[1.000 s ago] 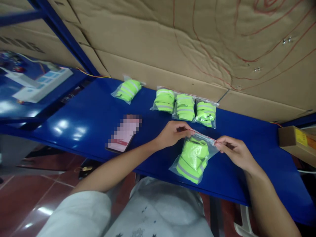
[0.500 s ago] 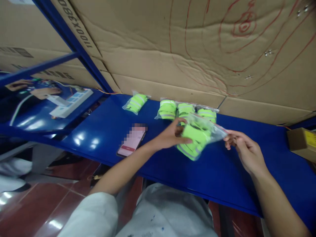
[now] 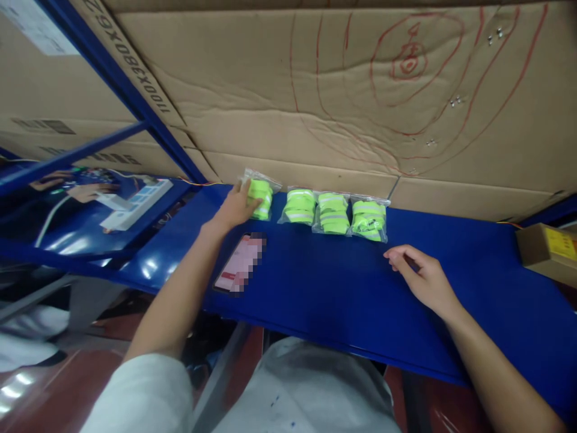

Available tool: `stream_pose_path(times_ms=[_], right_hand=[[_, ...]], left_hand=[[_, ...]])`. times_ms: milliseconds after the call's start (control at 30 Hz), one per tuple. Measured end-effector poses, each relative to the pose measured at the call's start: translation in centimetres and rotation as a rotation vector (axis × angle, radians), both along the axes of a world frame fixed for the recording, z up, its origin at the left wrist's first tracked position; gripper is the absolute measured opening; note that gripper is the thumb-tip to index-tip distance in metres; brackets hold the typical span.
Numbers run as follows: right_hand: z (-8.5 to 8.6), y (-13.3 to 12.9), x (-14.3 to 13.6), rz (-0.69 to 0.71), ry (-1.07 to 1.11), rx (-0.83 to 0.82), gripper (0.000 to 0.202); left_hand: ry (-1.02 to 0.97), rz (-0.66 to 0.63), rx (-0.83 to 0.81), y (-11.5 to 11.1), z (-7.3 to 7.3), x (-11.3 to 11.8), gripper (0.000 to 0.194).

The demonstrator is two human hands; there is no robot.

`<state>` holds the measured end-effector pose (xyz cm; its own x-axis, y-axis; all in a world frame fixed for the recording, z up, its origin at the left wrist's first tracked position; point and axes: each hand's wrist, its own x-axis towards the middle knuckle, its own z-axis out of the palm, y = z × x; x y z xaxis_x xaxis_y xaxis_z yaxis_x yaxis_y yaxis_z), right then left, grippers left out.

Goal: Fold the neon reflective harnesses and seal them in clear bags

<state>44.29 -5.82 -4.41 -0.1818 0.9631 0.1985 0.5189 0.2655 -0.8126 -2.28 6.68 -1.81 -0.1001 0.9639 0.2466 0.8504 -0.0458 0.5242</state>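
Bags (image 3: 332, 214) on blue table (image 3: 315, 288); floor (image 3: 76, 391) seemingly red.

Dim, slightly blurred; glare on tabletop (image 3: 311, 282)

The left forearm (image 3: 174, 300) is slanting from the near left toward the far side, and the left wrist (image 3: 217, 226) is bending a little rightward. The left hand (image 3: 235, 206) is forming a grip, its thumb (image 3: 255, 205) pointing right. The right forearm (image 3: 489, 355) is slanting from the near right toward the middle. The right hand (image 3: 422, 275) is pointing left, its fingers curling and its thumb lying close against the index fingertip. The hands are staying well apart, the left lying farther.
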Motion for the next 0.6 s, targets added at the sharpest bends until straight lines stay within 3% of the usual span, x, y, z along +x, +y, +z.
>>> stream_pose_path(times_ms=[67, 133, 233, 300, 333, 400, 500, 533, 600], right_hand=[[0.1, -0.1, -0.2, 0.015, -0.088, 0.074, 0.032], [0.1, -0.1, -0.4, 0.068, -0.17, 0.143, 0.029], [-0.2, -0.2, -0.8, 0.201, -0.28, 0.191, 0.026], [-0.6, -0.1, -0.9, 0.263, -0.343, 0.188, 0.026], [-0.8, -0.1, -0.9, 0.28, -0.367, 0.184, 0.026], [-1.1, 0.0, -0.9, 0.298, -0.4, 0.182, 0.028], [-1.1, 0.1, -0.8, 0.305, -0.406, 0.179, 0.03], [-1.1, 0.1, -0.9, 0.296, -0.391, 0.175, 0.03], [-1.1, 0.0, -1.1, 0.267, -0.327, 0.147, 0.03]], left_hand=[[0.168, -0.113, 0.073, -0.9, 0.0, 3.0, 0.066], [0.314, -0.304, 0.129, -2.0, -0.1, 6.9, 0.062], [0.474, -0.539, 0.063, -2.7, -0.9, 13.1, 0.086], [0.508, -0.585, -0.017, -2.3, -1.8, 16.3, 0.101], [0.495, -0.594, -0.042, -1.8, -2.3, 17.3, 0.1], [0.451, -0.597, -0.056, -0.9, -3.0, 18.3, 0.087], [0.393, -0.578, -0.022, -0.6, -3.0, 17.6, 0.073], [0.31, -0.569, -0.001, -1.0, -2.7, 17.1, 0.073], [-0.113, -0.545, 0.028, -2.7, -1.7, 16.3, 0.074]])
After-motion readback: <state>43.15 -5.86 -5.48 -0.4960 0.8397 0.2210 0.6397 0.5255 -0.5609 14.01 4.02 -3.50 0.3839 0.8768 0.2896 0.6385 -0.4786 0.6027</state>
